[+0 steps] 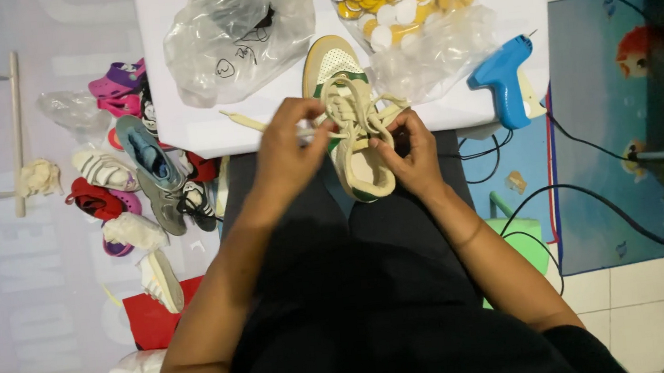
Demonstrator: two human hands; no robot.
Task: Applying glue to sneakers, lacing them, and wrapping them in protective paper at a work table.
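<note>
Dark-clothed lap [376, 304] of the seated person filled the lower view, forearms reaching forward from it. Beyond: white table [178, 104], its near edge above the knees. On the floor to the left, a heap of small shoes [136, 173] in purple, red, grey and white. On the table: one clear plastic bag [237, 41], crumpled; one clear bag of yellow and white discs [411, 0]; one blue glue gun [504, 81] at the right edge, cord trailing down. Shoe [350, 120], cream and green, lay half on the table, heel toward the lap, between both hands. Left hand [288, 150]: grip closed, pinching a cream lace [249, 121] pulled out to the left. Right hand [414, 154]: grip closed on the lace loops at the shoe's tongue.

Risk, as a judgement: uneven pull could slip the lace out or drag the overhanging shoe off the edge; the glue gun sat near the rim.
</note>
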